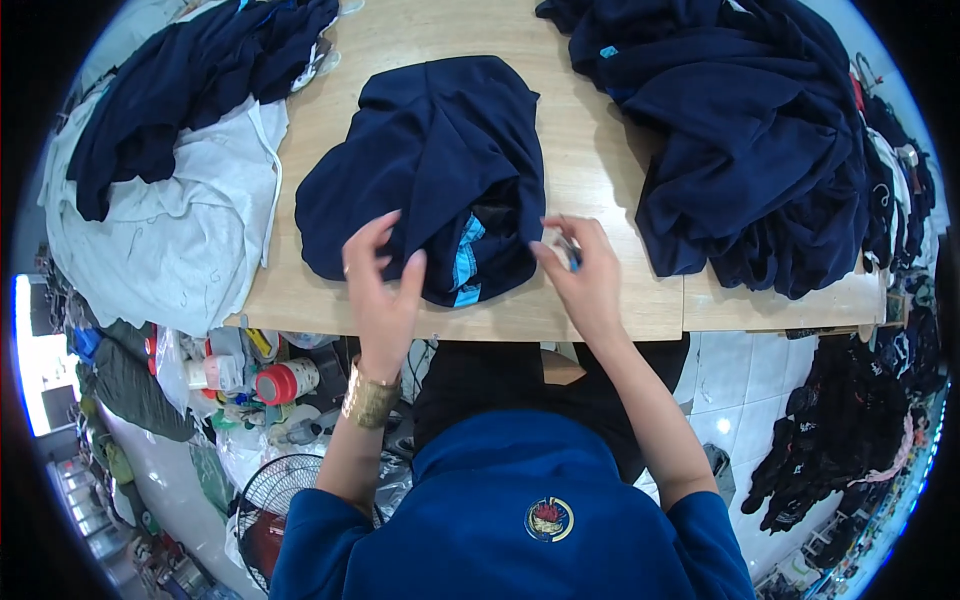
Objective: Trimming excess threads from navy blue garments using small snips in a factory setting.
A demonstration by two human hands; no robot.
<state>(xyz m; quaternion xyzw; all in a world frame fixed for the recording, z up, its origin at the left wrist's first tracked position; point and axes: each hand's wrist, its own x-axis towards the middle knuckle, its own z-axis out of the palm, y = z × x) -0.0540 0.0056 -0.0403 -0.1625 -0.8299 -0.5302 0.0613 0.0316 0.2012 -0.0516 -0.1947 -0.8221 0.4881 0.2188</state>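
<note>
A navy blue garment (440, 150) lies bunched on the table in front of me. Its opening faces me and shows a black lining and a bright blue strip (466, 258). My left hand (382, 290), with a wide gold cuff at the wrist, is at the garment's near left side. Its fingers are spread and hold nothing. Just off the near right edge is my right hand (588, 275), slightly blurred. Its fingers curl round a small blue and greyish object (572, 256), mostly hidden in the palm, whose kind I cannot make out.
A big heap of navy garments (740, 140) covers the table's right side. White cloth (170, 240) with navy fabric (210, 75) on it hangs over the left edge. Below left stand a fan (275, 500) and a red-lidded jar (285, 382). Dark clothes (830, 420) lie lower right.
</note>
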